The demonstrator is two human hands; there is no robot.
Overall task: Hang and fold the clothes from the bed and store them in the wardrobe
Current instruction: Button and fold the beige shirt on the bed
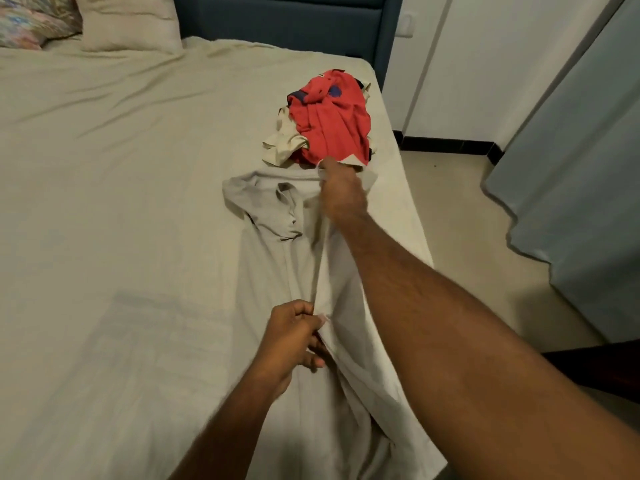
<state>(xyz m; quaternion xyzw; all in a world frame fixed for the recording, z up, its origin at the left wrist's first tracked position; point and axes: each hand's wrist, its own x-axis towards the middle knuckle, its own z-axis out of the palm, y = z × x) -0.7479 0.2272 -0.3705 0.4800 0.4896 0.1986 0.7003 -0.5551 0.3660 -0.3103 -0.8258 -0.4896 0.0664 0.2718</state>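
Observation:
A pale grey polo shirt (273,258) lies lengthwise on the bed (104,202), collar pointing away from me. My right hand (341,194) grips its far edge near the shoulder. My left hand (294,336) pinches the same lifted fold lower down, so a ridge of cloth runs between the two hands. Beyond the shirt sits a heap of clothes: a red garment (330,117) with dark blue trim on top and a cream one (282,143) under it.
Two pillows (128,22) lie at the head of the bed before a dark blue headboard (284,19). The bed's right edge drops to a tiled floor (460,209). A grey-blue wardrobe door (581,168) stands at the right.

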